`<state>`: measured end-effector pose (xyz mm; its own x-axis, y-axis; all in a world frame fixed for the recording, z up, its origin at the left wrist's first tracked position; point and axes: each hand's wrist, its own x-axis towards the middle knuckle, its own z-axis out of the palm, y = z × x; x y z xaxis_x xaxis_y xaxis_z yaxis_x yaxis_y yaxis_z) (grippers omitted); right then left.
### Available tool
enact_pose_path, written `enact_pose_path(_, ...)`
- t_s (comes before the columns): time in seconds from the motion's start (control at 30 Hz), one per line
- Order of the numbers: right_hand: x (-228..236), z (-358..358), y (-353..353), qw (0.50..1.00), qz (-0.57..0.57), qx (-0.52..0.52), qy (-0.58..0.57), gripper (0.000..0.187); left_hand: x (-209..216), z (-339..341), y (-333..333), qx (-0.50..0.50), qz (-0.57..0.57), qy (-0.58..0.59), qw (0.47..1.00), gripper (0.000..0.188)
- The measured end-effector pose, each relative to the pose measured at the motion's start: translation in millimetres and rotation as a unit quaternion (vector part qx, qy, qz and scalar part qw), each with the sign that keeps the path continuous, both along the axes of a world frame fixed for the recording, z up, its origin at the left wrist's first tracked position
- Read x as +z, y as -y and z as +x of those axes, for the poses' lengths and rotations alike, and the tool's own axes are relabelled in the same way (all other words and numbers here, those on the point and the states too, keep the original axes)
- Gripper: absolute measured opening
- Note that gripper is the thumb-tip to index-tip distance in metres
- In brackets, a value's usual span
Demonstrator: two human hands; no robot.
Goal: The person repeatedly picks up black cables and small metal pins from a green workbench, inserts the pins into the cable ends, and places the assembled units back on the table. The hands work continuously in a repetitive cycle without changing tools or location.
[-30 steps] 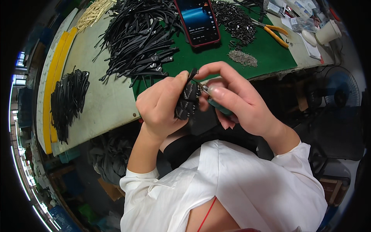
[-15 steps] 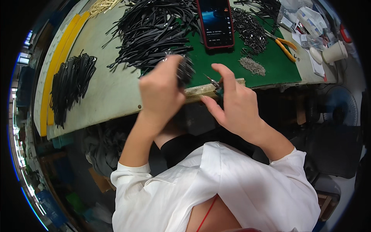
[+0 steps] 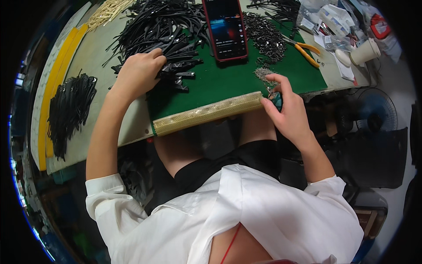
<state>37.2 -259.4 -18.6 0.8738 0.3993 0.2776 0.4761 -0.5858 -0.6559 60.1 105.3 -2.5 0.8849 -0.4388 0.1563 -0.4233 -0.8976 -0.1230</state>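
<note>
My left hand [image 3: 140,75] reaches over the near left side of a heap of black straps [image 3: 162,26]. Its fingers curl down around some black straps [image 3: 176,72], whose ends stick out on both sides; the fingertips are partly hidden. To the right, my right hand [image 3: 288,110] is closed around a small tool with a dark green handle [image 3: 277,102] and a thin metal tip. That tool is beside the right end of a yellowish mesh-patterned strip [image 3: 206,113] along the table's front edge. Just beyond the hand lies a little pile of tiny silvery parts [image 3: 265,75].
A phone [image 3: 225,31] in a red case stands on the green mat [image 3: 211,81]. Small dark parts [image 3: 266,37] and orange-handled pliers [image 3: 307,53] are right of it. A strap bundle [image 3: 72,112] and yellow bars [image 3: 46,103] lie left. A white cup [image 3: 365,52] sits far right.
My left hand has moved left and away from me, from above the front edge to the strap heap. My right hand has shifted slightly right with the tool, uncovering the mesh-patterned strip.
</note>
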Motion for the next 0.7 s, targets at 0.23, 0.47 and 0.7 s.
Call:
enact_pose_path(0.23,3.8,28.6,43.7,0.996,-0.082,0.023,-0.013,0.034,0.5,15.9,-23.9,-0.037,-0.251,0.110,0.961,0.026)
enact_pose_path(0.47,10.4,42.4,54.4,0.970,-0.212,0.117,-0.031,0.031,25.9,4.1,-20.5,0.038,-0.476,0.044,0.877,0.016)
enact_pose_path(0.7,15.1,42.5,49.0,0.954,-0.275,0.109,-0.051,0.028,27.0,-41.7,48.9,0.050,-0.613,-0.055,0.786,0.040)
